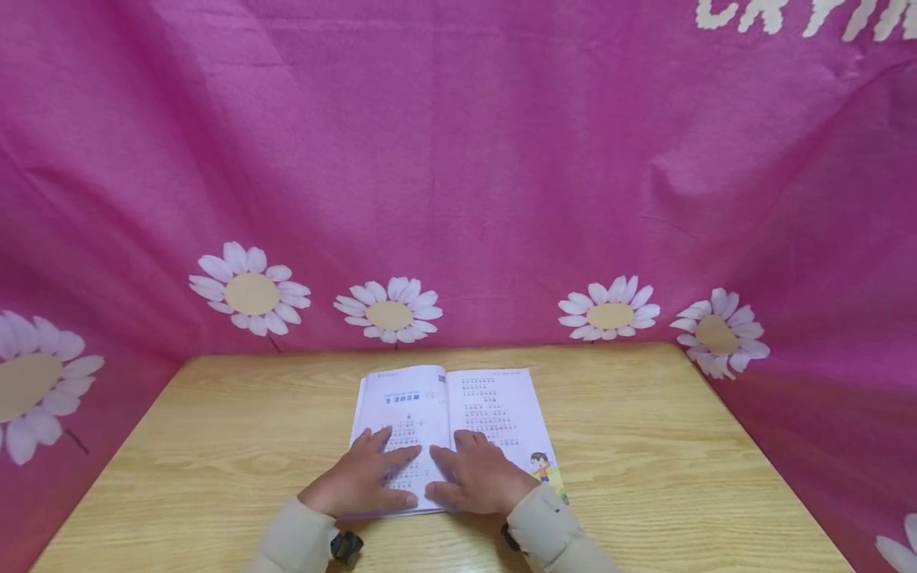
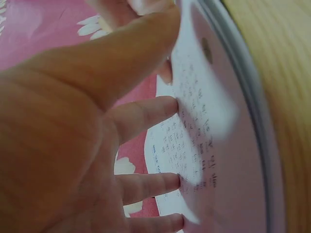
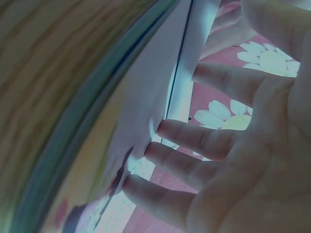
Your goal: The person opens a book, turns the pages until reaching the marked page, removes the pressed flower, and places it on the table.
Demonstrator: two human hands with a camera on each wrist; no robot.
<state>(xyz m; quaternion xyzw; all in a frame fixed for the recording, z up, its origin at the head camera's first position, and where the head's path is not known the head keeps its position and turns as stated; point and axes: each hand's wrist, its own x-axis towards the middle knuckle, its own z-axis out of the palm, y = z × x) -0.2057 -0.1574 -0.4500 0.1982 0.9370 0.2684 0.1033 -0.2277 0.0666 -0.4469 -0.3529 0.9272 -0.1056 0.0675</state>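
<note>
An open book (image 1: 490, 398) lies on the wooden table, its two white pages printed with text. On the left page, my left hand (image 1: 368, 475) rests with fingers spread. My right hand (image 1: 478, 473) lies beside the spine, its fingers reaching over the right page. The left wrist view shows straight fingers (image 2: 150, 187) with their tips on the printed page (image 2: 194, 141). In the right wrist view, the fingertips (image 3: 167, 127) touch the paper near the fold. A cartoon child (image 1: 540, 465) is printed at the right page's lower corner.
The wooden table (image 1: 666, 446) extends on both sides of the book. Behind it hangs a pink cloth (image 1: 501, 175) printed with white daisies (image 1: 389, 312), which also covers both sides. Dark straps (image 1: 347, 547) sit at the wrists, by the light sleeves (image 1: 294, 537).
</note>
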